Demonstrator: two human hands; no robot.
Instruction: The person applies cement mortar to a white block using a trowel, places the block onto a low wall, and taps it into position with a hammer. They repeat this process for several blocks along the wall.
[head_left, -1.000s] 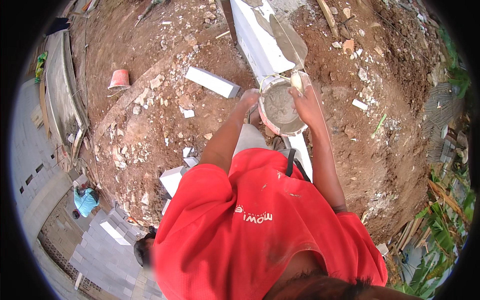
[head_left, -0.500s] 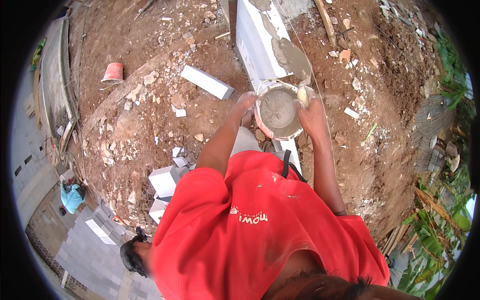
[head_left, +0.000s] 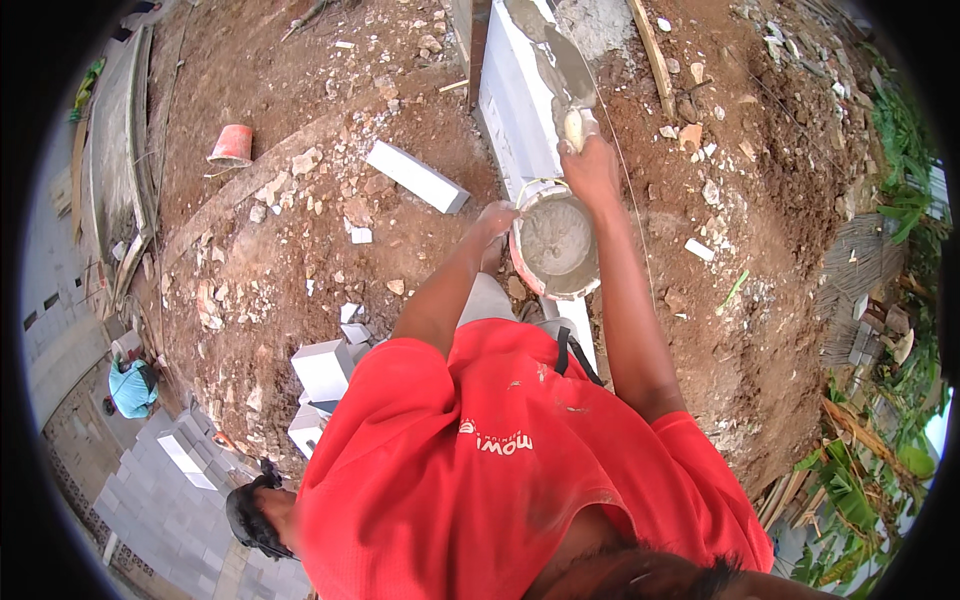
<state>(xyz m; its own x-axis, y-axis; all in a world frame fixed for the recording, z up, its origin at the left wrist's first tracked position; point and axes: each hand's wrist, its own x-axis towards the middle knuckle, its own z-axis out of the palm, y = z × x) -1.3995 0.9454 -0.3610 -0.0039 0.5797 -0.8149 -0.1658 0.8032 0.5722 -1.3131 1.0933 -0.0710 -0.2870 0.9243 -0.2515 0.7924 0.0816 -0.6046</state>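
My left hand is closed on the left rim of a red bucket with a mortar-caked edge. Grey wet mortar fills much of it. The bucket sits over a low wall of white blocks, close in front of my body. Ahead of the bucket, my right hand grips the pale handle of a trowel. Its mortar-coated blade points away from me along the top of the wall, against a band of spread mortar. Whether the blade touches the wall I cannot tell.
A taut string runs along the wall's right side. On the dirt at left lie a white block and a red bucket. More blocks lie near my left side. Two people are at lower left.
My right hand has moved the trowel forward, away from the bucket and over the wall top. The left hand keeps its hold on the bucket rim.
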